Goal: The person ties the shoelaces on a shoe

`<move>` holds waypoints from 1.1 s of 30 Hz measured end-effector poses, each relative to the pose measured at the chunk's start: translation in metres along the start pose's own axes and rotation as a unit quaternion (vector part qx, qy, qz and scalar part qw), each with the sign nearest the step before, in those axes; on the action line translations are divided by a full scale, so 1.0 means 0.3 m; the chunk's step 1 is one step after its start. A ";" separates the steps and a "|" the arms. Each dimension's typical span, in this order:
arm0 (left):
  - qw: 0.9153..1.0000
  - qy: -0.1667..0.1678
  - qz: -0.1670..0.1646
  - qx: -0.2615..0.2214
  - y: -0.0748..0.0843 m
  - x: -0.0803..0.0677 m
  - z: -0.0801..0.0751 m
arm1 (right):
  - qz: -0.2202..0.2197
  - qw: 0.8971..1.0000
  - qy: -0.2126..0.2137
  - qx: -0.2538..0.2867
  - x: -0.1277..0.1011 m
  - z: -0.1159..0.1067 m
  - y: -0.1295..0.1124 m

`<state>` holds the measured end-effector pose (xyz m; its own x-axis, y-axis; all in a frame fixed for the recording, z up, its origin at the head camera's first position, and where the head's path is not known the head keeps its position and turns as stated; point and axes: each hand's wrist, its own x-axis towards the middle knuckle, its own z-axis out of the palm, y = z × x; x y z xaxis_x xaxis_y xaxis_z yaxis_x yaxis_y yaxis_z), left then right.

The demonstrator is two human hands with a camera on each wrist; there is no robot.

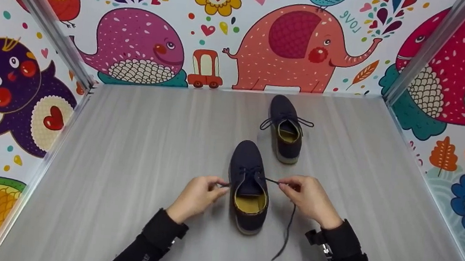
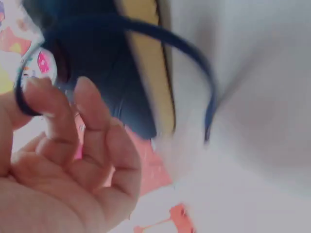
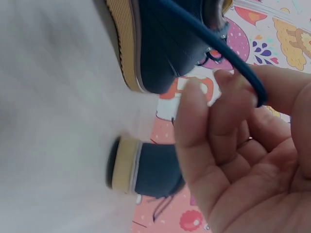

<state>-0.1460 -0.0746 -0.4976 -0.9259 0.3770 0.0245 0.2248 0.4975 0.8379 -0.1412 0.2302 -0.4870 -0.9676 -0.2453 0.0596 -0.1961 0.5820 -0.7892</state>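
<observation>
A dark navy shoe (image 1: 248, 158) with a yellow insole stands upright on the floor, toe pointing away, between both hands. On its left side my left hand (image 1: 199, 196) pinches one end of its shoelace (image 2: 194, 53), which arcs past the shoe in the left wrist view. To the right, my right hand (image 1: 309, 199) pinches the other part of the lace (image 1: 271, 180) between thumb and forefinger. From that hand a long tail of lace hangs down and curves toward the front. The lace crosses at the shoe's eyelets.
A second navy shoe (image 1: 283, 110), its lace tied in a bow, stands behind and to the right. Pale wood-grain floor (image 1: 162, 140) lies under both shoes. Walls with cartoon animals (image 1: 292, 54) and metal corner posts (image 1: 426, 51) enclose the back and sides.
</observation>
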 end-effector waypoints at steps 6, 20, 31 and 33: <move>0.998 0.064 0.020 0.023 -0.011 -0.023 -0.114 | -0.031 0.996 0.064 -0.048 -0.018 -0.036 0.004; 0.988 0.139 -0.046 0.051 -0.084 -0.100 -0.247 | -0.042 0.988 0.107 -0.100 -0.064 -0.104 0.050; 0.985 0.152 -0.072 0.047 -0.124 -0.117 -0.307 | -0.009 0.988 0.101 -0.115 -0.082 -0.113 0.069; 0.988 0.137 -0.066 0.033 -0.115 -0.119 -0.316 | -0.009 0.988 0.099 -0.118 -0.083 -0.121 0.058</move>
<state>-0.1494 -0.1793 -0.4756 -0.9938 0.0847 0.0722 0.1081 0.5815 0.8063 -0.1262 0.2745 -0.4800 -0.9713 -0.1144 0.2085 -0.2222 0.7489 -0.6243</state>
